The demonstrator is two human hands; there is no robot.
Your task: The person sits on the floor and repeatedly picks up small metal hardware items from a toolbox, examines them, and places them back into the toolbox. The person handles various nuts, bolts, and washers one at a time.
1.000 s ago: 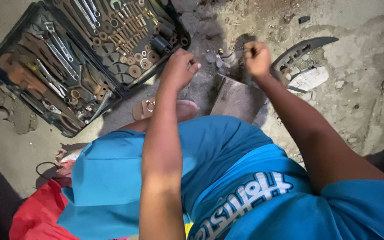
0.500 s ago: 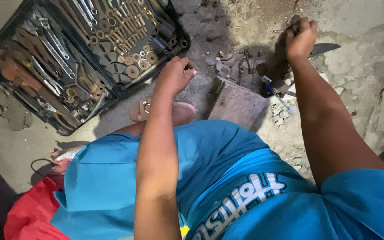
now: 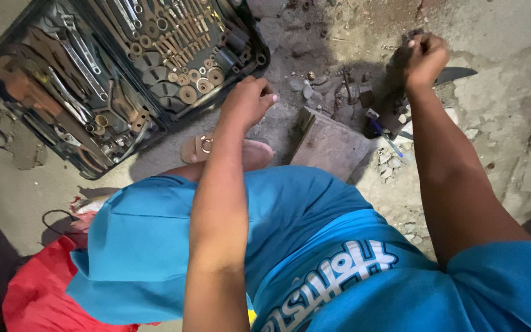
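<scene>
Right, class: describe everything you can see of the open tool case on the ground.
The tool case is a dark plastic box lying open and flat on the dusty concrete floor, upper left of the view. Its two halves hold moulded slots filled with rusty spanners, sockets and bits. Its top edge is cut off by the frame. The left hand hovers beside its near corner; contact cannot be told.

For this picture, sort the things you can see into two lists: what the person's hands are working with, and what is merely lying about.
In hand:
- right hand, closed on a dark object, too dim to identify
- left hand, empty, beside the open tool case

Lying about:
- wooden block
- curved dark blade
- small stones
- sandal
- red cloth
</scene>
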